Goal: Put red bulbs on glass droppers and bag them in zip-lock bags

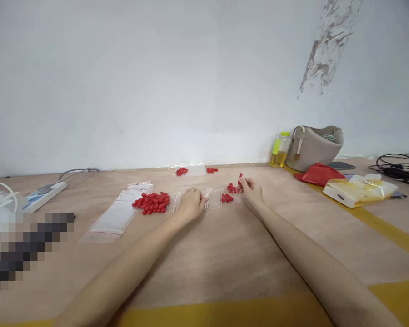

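My left hand (191,203) is closed over a row of thin clear tubes (213,200), and one thin tube (209,193) sticks up from its fingertips. My right hand (252,192) pinches a small red rubber bulb (240,177), held upright. Just left of that hand lie several loose red bulbs (226,198), some close to clear tubes. A large heap of red bulbs (152,203) sits left of my left hand. Beneath the heap's left side, flat clear zip bags (114,215) are spread on the table. The left fingers hide part of the tube row.
Bagged red bulbs (182,171) and more red bulbs (211,170) lie near the wall. At right stand a bottle of yellow liquid (278,152) and a grey bag (310,147), with a red packet (322,174), a tissue pack (359,190) and cables (400,168). A power strip (46,195) is at left.
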Motion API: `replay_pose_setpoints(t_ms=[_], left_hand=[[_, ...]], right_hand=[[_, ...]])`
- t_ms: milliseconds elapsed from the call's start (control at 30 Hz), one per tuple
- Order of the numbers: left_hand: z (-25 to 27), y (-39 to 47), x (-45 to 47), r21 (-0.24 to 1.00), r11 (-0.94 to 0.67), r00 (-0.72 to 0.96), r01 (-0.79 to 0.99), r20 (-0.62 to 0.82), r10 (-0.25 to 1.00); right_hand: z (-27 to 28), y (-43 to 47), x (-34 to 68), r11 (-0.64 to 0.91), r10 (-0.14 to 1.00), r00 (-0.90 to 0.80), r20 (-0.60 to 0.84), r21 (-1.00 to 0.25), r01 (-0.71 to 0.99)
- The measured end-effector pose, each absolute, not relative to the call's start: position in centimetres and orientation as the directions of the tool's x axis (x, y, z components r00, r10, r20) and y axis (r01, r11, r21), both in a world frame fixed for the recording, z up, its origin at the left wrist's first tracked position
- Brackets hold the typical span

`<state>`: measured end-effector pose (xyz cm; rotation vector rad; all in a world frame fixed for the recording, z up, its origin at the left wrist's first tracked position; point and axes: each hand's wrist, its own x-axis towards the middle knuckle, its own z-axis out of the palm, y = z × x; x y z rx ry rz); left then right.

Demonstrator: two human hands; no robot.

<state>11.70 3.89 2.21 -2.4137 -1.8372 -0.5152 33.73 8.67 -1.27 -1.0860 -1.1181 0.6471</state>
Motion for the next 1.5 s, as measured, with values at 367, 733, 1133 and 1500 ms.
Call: replay_pose_setpoints(t_ms=[367,733,1133,1500], left_hand=[[-1.3,-0.1,4.2,0.078,-0.708,0.501,0.702,0.653,0.568],[-1.9,0.3,4.4,0.1,-0.78,0.516,0.618,0.696,0.499],[-1.8,0.2,4.4,0.021,-0.847,0.584,0.531,0.715,0.384],[-2.2,0.2,3.9,-0.103,-0.849,0.68,0.519,0.651,0.337]], right_hand=[[1.3,3.9,29.0,0.543,0.839,-0.147,0.523,-0.801,0.252],[-1.6,0.5,25.3,0.648,0.761,-0.325,0.561,-0.681,0.341],[-2.5,0.6,25.4,0.699,0.713,-0.349,0.609,-0.658,0.279],[-2.3,-0.3,25.6,0.765,0.641,-0.437,0.631,-0.575,0.291]])
